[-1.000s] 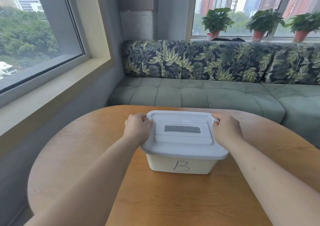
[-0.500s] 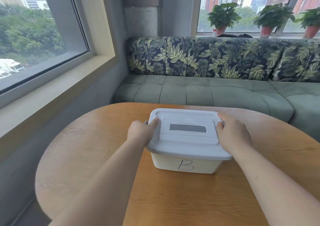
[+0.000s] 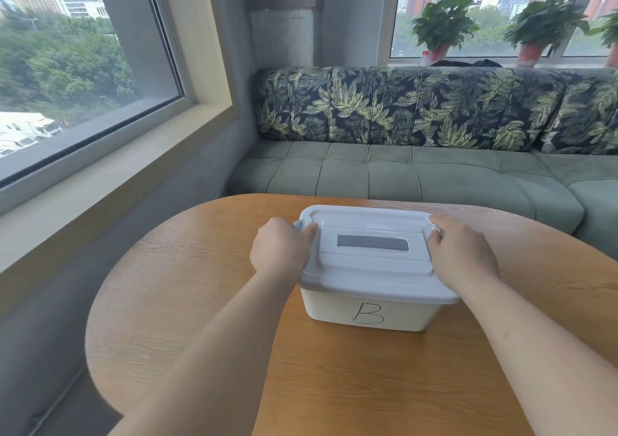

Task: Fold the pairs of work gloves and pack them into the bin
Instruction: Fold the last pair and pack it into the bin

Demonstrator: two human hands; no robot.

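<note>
The left hand point(image 3: 282, 251) is gripping the left end of the white lid point(image 3: 368, 268), its thumb lying on top and its fingers wrapping down over the edge. The right hand point(image 3: 463, 255) is clasping the right end the same way. The lid is sitting on the bin point(image 3: 368, 313), a cream box marked "B" on its near wall, which is standing on the rounded wooden table point(image 3: 200, 301), toward the far side. Beyond the table a green sofa point(image 3: 401, 174) is running along the wall, with potted plants point(image 3: 443, 27) standing on the sill above.
</note>
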